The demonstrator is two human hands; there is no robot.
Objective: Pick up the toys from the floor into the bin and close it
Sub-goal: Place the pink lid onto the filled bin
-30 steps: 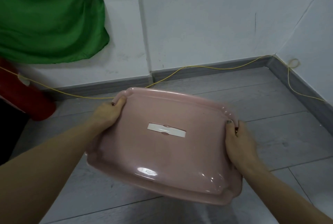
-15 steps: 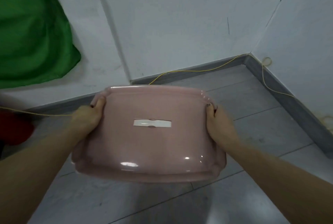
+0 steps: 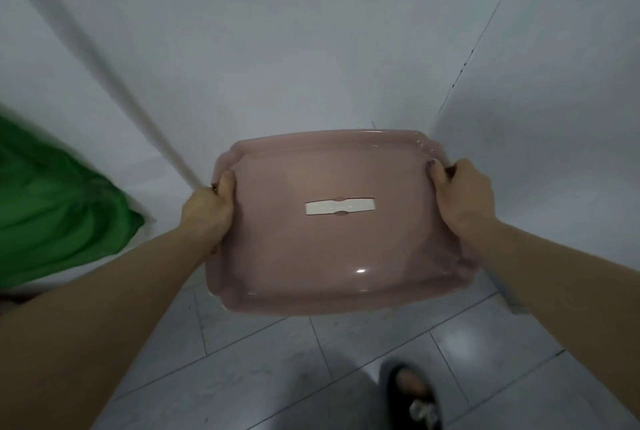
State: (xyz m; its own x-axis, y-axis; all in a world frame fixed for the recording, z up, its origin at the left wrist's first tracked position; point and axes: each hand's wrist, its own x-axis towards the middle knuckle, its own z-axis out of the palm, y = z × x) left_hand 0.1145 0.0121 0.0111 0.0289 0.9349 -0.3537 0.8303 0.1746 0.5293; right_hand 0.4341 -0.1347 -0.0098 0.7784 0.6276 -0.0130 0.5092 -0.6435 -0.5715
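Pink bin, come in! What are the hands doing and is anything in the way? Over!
Left hand and right hand each grip a side of the pink bin. Lid on, bin held off the floor. Own sandalled foot below; path otherwise open.

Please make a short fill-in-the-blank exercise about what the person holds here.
1. Both hands grip a ___ bin.
2. The left hand and the right hand hold its opposite ___.
3. The cloth at the left is ___.
4. A white ___ sits in the lid's middle.

Missing words: pink; sides; green; handle
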